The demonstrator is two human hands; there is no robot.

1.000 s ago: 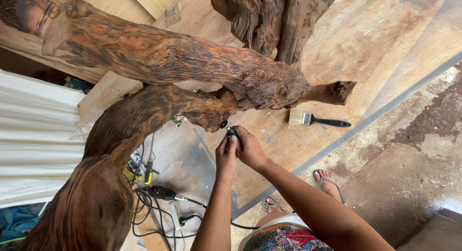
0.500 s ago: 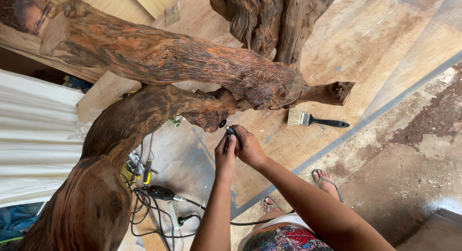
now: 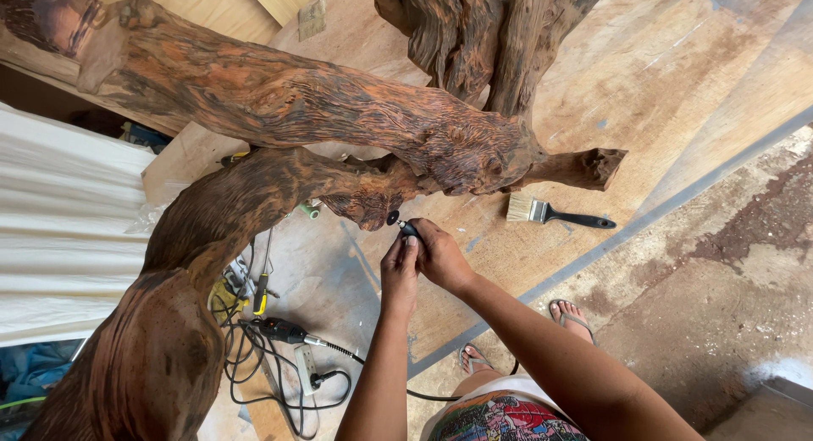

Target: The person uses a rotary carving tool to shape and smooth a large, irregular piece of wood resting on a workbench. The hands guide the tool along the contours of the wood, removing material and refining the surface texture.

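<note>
Reddish-brown gnarled wood makes up the largest item, a twisted branch sculpture (image 3: 279,111) whose limbs cross the view above a pale plywood floor (image 3: 677,77). A white corrugated sheet (image 3: 59,238) lies at the left edge. Below the lower limb sits a tangle of black cable (image 3: 279,382) with a motor unit (image 3: 275,328) and flexible shaft. A paintbrush (image 3: 550,212) with a black handle lies on the floor, well apart from the hands. The left hand (image 3: 400,272) and right hand (image 3: 440,256) meet just beneath a knot on the lower limb; the fingers of both are clenched together around a small rotary tool handpiece (image 3: 403,227), its dark tip just beside, perhaps touching, the wood. Judging by the grain, most of the limbs already look cleaned and carved in relief, so the work appears well advanced, with this underside knot and any hidden faces left to do.
</note>
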